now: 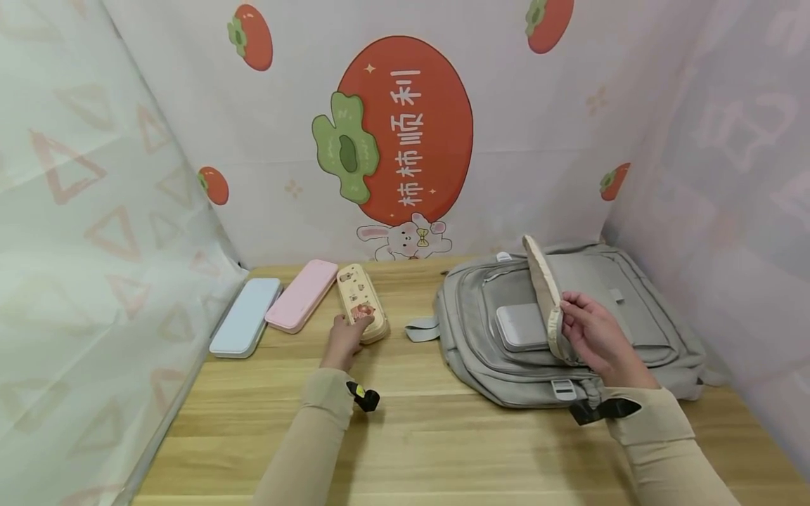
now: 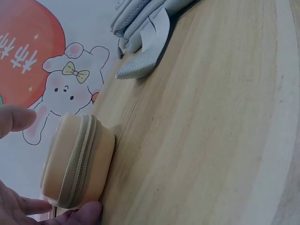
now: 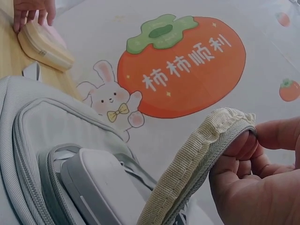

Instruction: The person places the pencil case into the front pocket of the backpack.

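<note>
A cream zipped pencil case (image 1: 361, 299) with small printed figures lies on the table, its zipper side facing the left wrist camera (image 2: 77, 161). My left hand (image 1: 344, 341) is at its near end, fingers spread about it; in the left wrist view one digit (image 2: 16, 119) stands off the lid while others touch the lower side. My right hand (image 1: 588, 330) pinches the cream-taped edge of the pocket flap (image 1: 543, 295) on a grey backpack (image 1: 471, 309), holding it up. Inside the opened pocket sits a whitish-grey case (image 1: 520, 325).
Left of the cream case lie a pink case (image 1: 302, 295) and a light blue case (image 1: 247, 316). A grey strap (image 1: 422, 329) sticks out from the backpack's left side. Printed cloth walls (image 1: 525, 140) enclose the wooden table (image 1: 405, 450) at the back and sides.
</note>
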The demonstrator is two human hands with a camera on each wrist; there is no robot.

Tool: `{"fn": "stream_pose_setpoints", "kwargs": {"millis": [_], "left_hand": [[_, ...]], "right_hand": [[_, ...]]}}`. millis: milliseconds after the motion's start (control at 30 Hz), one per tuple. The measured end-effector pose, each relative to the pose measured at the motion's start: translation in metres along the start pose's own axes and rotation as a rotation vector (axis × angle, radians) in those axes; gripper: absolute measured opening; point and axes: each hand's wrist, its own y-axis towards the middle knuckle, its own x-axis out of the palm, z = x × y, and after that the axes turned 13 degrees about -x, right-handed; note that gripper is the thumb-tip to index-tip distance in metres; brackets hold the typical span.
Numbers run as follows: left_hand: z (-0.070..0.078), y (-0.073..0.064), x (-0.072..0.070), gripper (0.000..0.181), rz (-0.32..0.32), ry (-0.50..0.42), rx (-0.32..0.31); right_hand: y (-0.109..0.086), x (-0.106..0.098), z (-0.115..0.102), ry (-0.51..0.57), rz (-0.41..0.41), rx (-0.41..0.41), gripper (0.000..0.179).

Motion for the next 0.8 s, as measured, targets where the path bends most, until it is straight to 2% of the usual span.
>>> {"fn": "stream_pose_setpoints", "kwargs": {"millis": [200, 300, 500, 600, 700, 800], "left_hand": [[0.002, 0.007, 0.006, 0.103, 0.091, 0.191, 0.011], [0.003, 0.01, 0.009, 0.103, 0.139, 0.27, 0.006], [0.01, 0.01, 0.012, 0.101, 0.191, 0.422, 0.007], [0.011, 0.008, 0.012, 0.097, 0.201, 0.44, 0.003], [0.01, 0.006, 0.012, 0.094, 0.198, 0.399, 0.005], [0.008, 0.005, 0.011, 0.097, 0.168, 0.347, 0.0]], "right_hand": [[-0.001, -0.001, 0.002, 0.011, -0.003, -0.011, 0.01], [-0.001, -0.001, 0.003, 0.029, -0.004, -0.012, 0.011], [-0.001, 0.0, 0.004, 0.045, -0.017, -0.025, 0.012], [-0.001, 0.0, 0.004, 0.041, -0.017, -0.028, 0.012], [-0.001, -0.001, 0.003, 0.042, -0.013, -0.024, 0.012], [-0.001, -0.001, 0.002, 0.04, -0.006, -0.016, 0.012]]}}
